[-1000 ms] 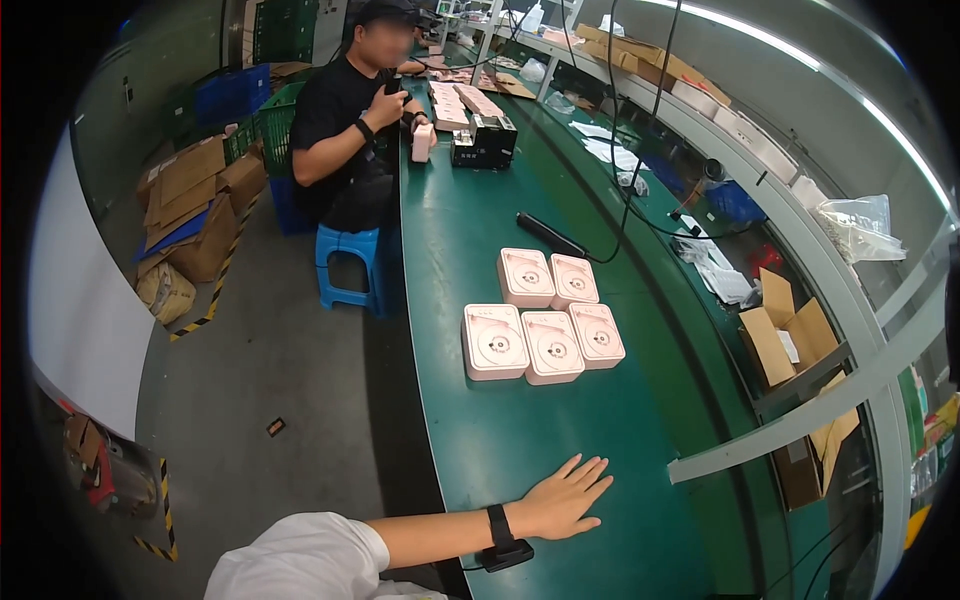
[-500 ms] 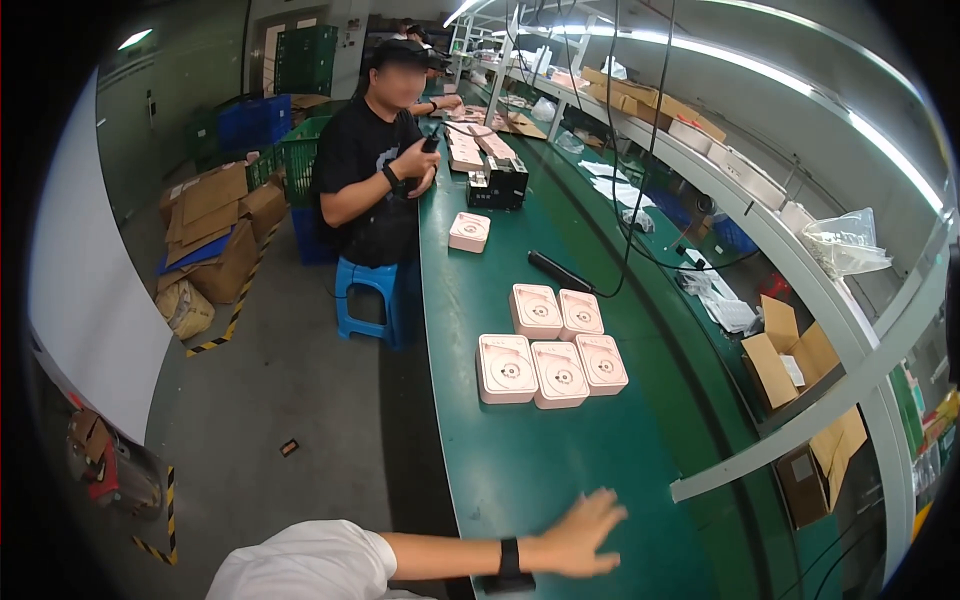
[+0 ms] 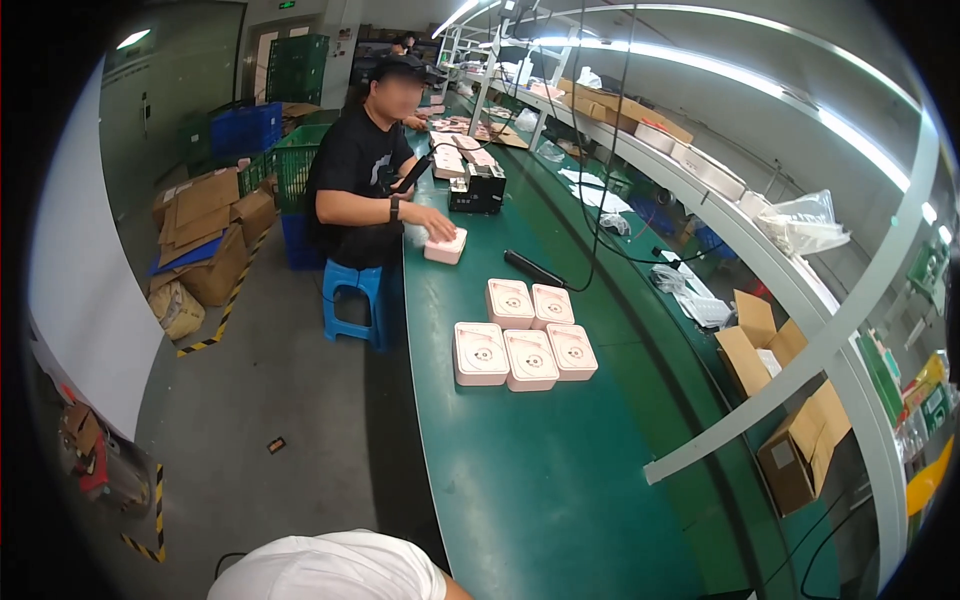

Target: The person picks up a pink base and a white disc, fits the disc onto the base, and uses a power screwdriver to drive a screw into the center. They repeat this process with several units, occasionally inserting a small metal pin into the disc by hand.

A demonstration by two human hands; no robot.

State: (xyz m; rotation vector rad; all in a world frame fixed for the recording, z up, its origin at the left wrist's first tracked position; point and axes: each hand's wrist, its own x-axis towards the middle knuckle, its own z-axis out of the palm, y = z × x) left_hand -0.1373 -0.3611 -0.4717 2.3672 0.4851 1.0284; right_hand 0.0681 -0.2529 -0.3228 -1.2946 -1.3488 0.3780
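Both the wearer's hands are out of view, so I cannot tell how open they are or what they hold; a white sleeve shows beside the left edge of the green workbench. Five pink boxes stand grouped in from that edge; farther along it, a co-worker's hand has its fingers on another pink box.
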